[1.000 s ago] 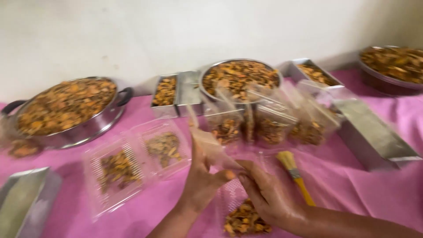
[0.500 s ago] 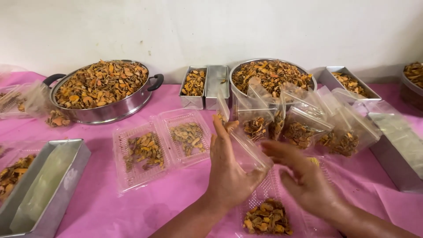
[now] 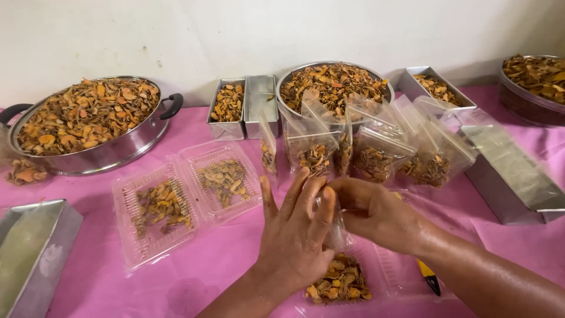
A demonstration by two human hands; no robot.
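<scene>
Pinching the top of a clear bag (image 3: 336,227) with both hands, I hold it low over the pink tabletop (image 3: 88,282), dried orange chips sagging at its bottom. My left hand (image 3: 294,235) keeps its fingers pressed together against the plastic; my right hand (image 3: 374,213) nips the rim from the other side. If my grip slips, I judge the bag could tip and spill. The open clamshell tray (image 3: 182,200) sits near my left, easy to knock.
</scene>
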